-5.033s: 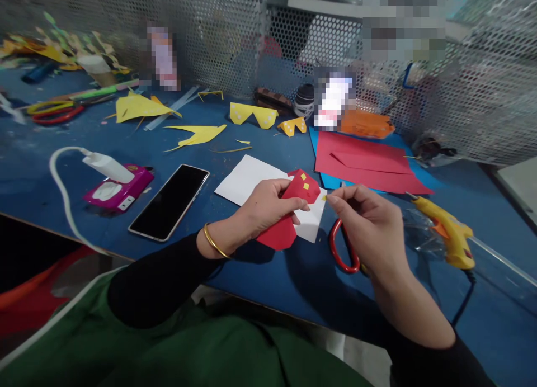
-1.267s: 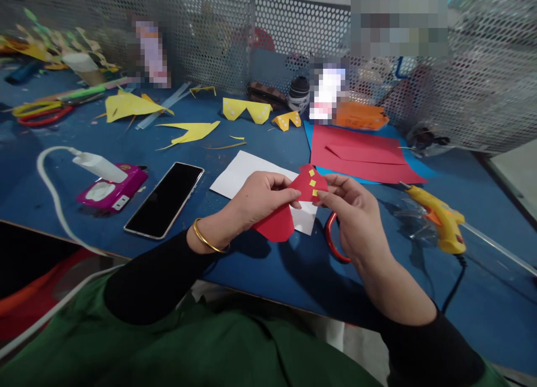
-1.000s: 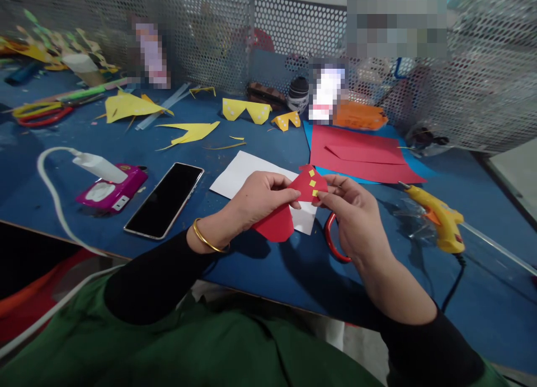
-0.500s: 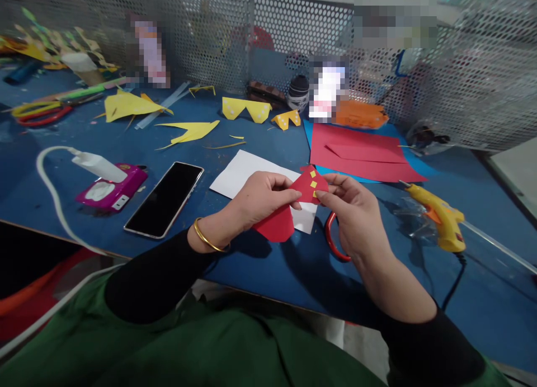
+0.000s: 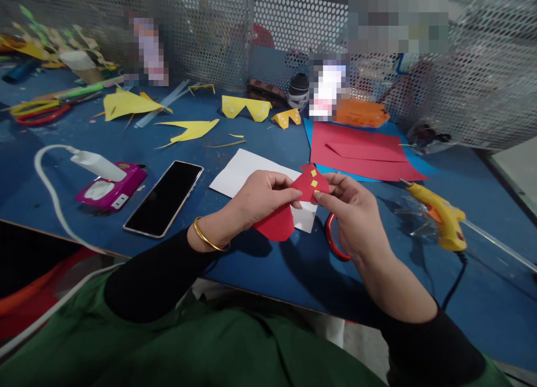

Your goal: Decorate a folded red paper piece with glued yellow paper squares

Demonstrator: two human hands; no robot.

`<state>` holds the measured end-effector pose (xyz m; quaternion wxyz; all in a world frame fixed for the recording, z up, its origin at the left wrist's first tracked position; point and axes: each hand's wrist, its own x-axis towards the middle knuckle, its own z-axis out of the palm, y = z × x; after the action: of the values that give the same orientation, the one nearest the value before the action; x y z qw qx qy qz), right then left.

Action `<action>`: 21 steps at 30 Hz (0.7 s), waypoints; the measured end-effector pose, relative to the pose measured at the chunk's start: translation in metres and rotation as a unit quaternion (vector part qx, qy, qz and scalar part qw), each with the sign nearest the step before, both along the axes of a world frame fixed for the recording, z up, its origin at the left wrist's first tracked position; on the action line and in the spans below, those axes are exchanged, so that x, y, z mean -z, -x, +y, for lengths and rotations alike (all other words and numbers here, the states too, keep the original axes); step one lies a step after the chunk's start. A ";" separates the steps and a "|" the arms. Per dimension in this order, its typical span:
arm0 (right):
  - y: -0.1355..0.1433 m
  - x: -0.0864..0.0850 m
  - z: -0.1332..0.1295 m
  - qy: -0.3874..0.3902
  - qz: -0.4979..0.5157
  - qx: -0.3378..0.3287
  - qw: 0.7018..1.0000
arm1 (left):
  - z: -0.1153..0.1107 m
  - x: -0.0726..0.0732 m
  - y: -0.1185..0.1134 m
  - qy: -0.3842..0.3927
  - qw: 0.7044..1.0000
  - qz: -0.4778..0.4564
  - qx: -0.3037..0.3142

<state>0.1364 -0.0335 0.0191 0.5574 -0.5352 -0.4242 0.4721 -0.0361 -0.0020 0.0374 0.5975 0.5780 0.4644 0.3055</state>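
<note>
Between both hands is a red paper cutout (image 5: 277, 225), shaped much like glasses, with small yellow diamond pieces (image 5: 314, 183) on its right part. My left hand (image 5: 262, 198) pinches it near the middle, thumb on top. At its right edge my right hand (image 5: 356, 208) grips it, the thumb pressing by the lowest yellow diamond, which is partly covered. Below the hands lies a white sheet of paper (image 5: 235, 171). The red handle of scissors (image 5: 330, 239) shows beside my right hand; the rest of them is hidden.
To the left lie a phone (image 5: 164, 199) and a purple power socket (image 5: 111, 188) with a white plug. A yellow glue gun (image 5: 440, 213) rests at right. Behind are red paper sheets (image 5: 356, 146), yellow paper glasses (image 5: 246, 108), smaller orange glasses (image 5: 287, 118) and yellow scraps (image 5: 193, 132).
My right thumb has shifted very slightly left and up, covering more of the lowest yellow diamond. Both hands keep their hold on the red paper; the rest looks the same.
</note>
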 end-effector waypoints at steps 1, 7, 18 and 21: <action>0.000 0.000 0.000 0.001 0.002 0.001 1.000 | 0.000 0.000 0.000 0.000 1.000 -0.002 0.001; 0.001 0.000 0.000 0.005 0.012 0.006 1.000 | 0.000 -0.001 0.000 -0.002 1.000 -0.001 0.000; 0.000 -0.001 0.000 -0.014 -0.009 -0.003 1.000 | 0.000 -0.001 0.000 -0.011 1.000 0.007 -0.005; 0.000 0.000 0.000 -0.022 -0.021 -0.010 0.999 | 0.000 -0.001 0.000 -0.008 1.000 0.006 -0.004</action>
<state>0.1368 -0.0338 0.0192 0.5556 -0.5280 -0.4513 0.4569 -0.0363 -0.0021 0.0383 0.5891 0.5827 0.4675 0.3080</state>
